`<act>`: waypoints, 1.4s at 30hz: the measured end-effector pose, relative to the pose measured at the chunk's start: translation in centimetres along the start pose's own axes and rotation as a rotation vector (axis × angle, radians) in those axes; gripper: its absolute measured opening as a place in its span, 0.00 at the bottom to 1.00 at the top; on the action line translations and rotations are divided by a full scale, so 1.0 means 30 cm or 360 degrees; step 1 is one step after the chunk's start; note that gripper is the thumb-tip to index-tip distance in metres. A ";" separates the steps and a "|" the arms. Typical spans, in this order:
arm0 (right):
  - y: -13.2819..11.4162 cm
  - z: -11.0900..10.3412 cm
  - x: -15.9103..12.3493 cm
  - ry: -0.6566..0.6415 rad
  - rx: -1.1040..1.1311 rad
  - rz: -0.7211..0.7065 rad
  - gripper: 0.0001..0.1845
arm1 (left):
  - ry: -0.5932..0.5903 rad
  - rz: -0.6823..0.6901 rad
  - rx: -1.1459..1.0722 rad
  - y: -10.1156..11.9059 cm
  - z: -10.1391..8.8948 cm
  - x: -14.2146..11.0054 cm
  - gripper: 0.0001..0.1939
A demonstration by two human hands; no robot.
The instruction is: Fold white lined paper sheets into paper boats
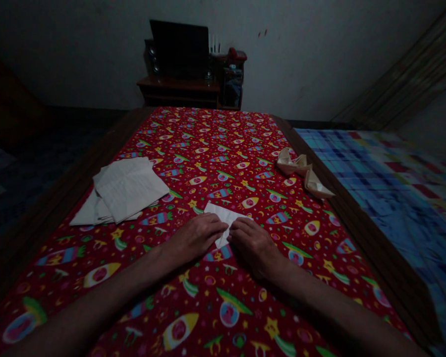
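A small folded sheet of white paper (225,214) lies on the red patterned cloth (208,302), between my two hands. My left hand (200,232) grips its left side, fingers bent and pressed together. On the right side, my right hand (253,243) has its fingers curled onto the paper's edge. Both hands rest low on the cloth, and their fingertips are close to each other. Parts of the paper are covered by the fingers. To the left sits a loose stack of white paper sheets (132,186). Folded paper boats (317,184) stand at the right edge of the cloth.
A dark wooden border (379,253) runs along the table's sides. Beyond the far end, a black monitor (180,49) stands on a brown desk (178,85), with a red telephone (237,53) beside it. A blue checked bedspread (401,198) lies to the right. The room is dim.
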State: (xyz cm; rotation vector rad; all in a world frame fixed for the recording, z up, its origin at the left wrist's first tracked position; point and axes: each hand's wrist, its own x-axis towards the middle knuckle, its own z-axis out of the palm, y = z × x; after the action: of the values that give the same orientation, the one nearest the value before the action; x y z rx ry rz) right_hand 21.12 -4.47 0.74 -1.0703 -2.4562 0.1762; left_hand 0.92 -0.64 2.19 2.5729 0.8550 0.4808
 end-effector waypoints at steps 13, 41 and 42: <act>0.035 -0.046 -0.006 0.0137 -0.0294 0.0652 0.21 | 0.0081 -0.0046 -0.0015 -0.129 -0.041 0.050 0.30; 0.046 -0.028 -0.010 0.0079 -0.0160 0.0696 0.12 | 0.0015 -0.0103 0.0014 -0.177 -0.052 0.073 0.16; 0.051 -0.024 -0.011 0.0085 -0.0134 0.0686 0.11 | -0.0008 -0.0107 0.0013 -0.176 -0.054 0.077 0.18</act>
State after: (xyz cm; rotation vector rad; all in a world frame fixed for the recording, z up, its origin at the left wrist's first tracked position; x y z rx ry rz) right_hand 22.67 -3.70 0.81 -1.6096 -2.1721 0.1755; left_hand -0.63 5.13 1.64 2.5424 0.9400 0.4521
